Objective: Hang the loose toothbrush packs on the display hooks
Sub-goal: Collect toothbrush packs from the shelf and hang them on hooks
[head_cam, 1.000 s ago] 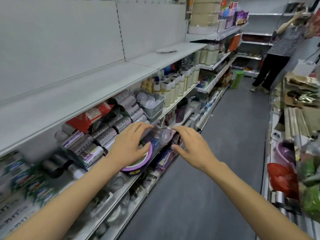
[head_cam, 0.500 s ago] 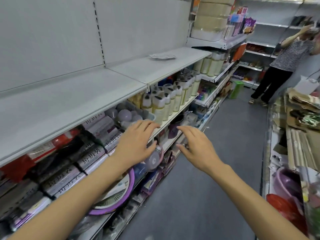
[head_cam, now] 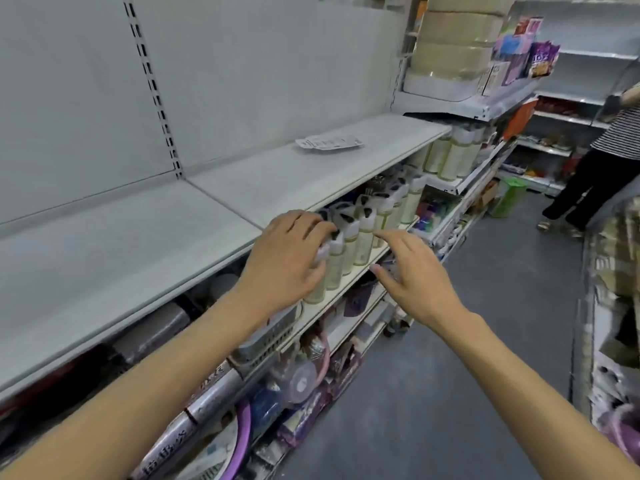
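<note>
A flat white blister pack [head_cam: 329, 143] lies on the bare grey shelf [head_cam: 298, 174] at mid height, well beyond both hands; I cannot tell whether it holds toothbrushes. No display hooks show. My left hand [head_cam: 287, 258] reaches forward with relaxed fingers in front of a row of pale bottles [head_cam: 360, 237] on the shelf below, and whether it touches them is unclear. My right hand [head_cam: 415, 275] is stretched out beside it over the aisle, fingers straight, holding nothing.
Silver rolls [head_cam: 207, 396], a grey basket [head_cam: 266, 341] and a purple-rimmed round item [head_cam: 242, 434] crowd the lower shelves at left. A person in a striped top [head_cam: 606, 161] stands at the aisle's far end. Goods line the right edge [head_cam: 616, 306]. Grey floor [head_cam: 467, 358] runs between.
My view has swung up and along the shelving. Both hands have travelled forward from the silver rolls and purple-rimmed item to the row of pale bottles.
</note>
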